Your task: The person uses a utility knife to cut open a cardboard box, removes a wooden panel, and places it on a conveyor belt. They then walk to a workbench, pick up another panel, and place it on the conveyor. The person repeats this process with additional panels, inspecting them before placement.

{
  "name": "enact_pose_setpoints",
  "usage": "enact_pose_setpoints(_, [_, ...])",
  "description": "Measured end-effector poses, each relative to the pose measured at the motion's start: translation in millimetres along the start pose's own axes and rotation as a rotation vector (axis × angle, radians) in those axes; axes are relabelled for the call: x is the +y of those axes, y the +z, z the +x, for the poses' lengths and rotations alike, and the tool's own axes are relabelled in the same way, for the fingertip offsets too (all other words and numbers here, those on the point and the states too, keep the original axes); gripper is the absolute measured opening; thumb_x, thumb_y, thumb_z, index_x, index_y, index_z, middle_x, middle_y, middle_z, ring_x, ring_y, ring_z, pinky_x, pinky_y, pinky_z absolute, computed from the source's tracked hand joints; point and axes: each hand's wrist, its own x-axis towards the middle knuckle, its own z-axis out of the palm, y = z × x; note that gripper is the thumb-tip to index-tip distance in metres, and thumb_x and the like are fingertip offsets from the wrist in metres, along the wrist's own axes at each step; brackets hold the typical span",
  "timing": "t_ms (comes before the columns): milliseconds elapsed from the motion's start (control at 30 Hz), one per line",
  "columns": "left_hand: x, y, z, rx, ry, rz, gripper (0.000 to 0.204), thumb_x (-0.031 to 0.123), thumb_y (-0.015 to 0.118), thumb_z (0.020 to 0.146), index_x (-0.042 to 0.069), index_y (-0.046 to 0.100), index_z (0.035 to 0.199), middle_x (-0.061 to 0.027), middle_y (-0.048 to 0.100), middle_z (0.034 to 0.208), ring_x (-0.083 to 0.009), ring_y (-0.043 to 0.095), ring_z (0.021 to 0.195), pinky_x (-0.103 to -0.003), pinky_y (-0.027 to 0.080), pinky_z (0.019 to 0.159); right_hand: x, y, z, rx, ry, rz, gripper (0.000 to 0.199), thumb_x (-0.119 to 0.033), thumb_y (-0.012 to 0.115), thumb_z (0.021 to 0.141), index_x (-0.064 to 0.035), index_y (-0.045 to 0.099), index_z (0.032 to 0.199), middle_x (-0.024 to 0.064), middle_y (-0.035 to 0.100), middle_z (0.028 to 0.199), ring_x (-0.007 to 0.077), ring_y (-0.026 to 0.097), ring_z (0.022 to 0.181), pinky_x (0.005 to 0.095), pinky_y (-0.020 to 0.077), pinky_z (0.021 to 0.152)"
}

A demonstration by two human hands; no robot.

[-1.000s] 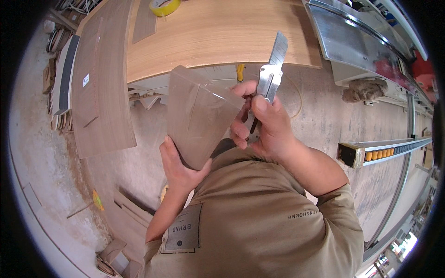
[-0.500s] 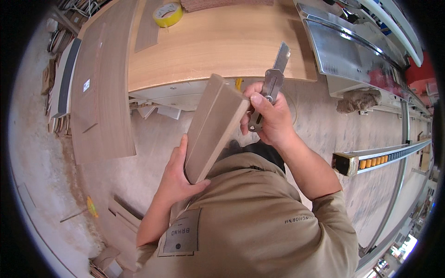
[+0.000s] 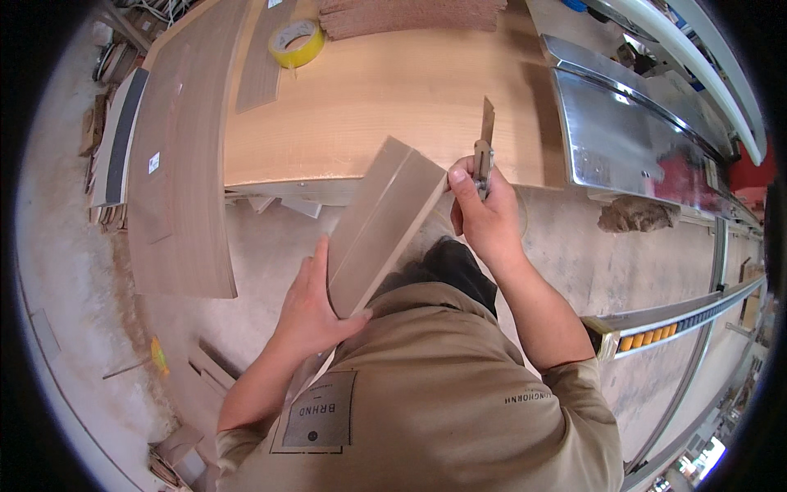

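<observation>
While clasping the brown board before the counter with left fingers, and gripping the knife blade-first toward the counter with right fingers, could gouge the board or nick the left fingers through a careless twist.

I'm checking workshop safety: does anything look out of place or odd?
The utility knife in the right hand stands out: its blade is bare while that hand also seems to touch a corner of the brown board.
</observation>
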Motion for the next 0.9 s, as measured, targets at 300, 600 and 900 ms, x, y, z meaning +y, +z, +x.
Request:
enact_pose_setpoints(300, [-4.4, 8.6, 67.2, 0.236, -0.052, 0.283, 0.117, 0.030, 0.085, 0.065, -0.004, 0.017, 0.153, -0.0257, 0.046, 0.120, -0.0419, 0.054, 0.105, -0.045, 0.049, 0.090, 9.0, -23.7, 45.3, -0.061, -0.120, -0.335, 0.025, -0.021, 0.058, 0.101, 0.0001, 0.065, 0.111, 0.0084, 0.063, 0.077, 0.0151, 0.055, 0.064, 0.0295, 0.0458, 0.061])
enact_pose_setpoints(600, [1.7, -51.3, 73.2, 0.009, -0.028, 0.327, 0.111, 0.026, 0.084, 0.062, 0.004, 0.026, 0.154, -0.0231, 0.047, 0.124, -0.0413, 0.054, 0.112, -0.048, 0.048, 0.095, -51.7, -47.8, 62.5, -0.084, -0.336, -0.732, 0.020, -0.005, 0.059, 0.091, 0.0022, 0.064, 0.109, 0.0166, 0.063, 0.085, 0.0296, 0.060, 0.073, 0.0335, 0.0482, 0.069])
enact_pose_setpoints(900, [44.2, -175.7, 88.5, -0.207, 0.364, 0.727, 0.105, 0.017, 0.085, 0.057, 0.011, 0.038, 0.150, -0.0133, 0.053, 0.117, -0.0336, 0.054, 0.103, -0.044, 0.047, 0.092, -42.5, -60.0, 11.4, 0.204, -0.186, -0.547, 0.024, -0.001, 0.058, 0.090, 0.0003, 0.066, 0.113, 0.0062, 0.060, 0.080, 0.0131, 0.055, 0.073, 0.0271, 0.0461, 0.069])
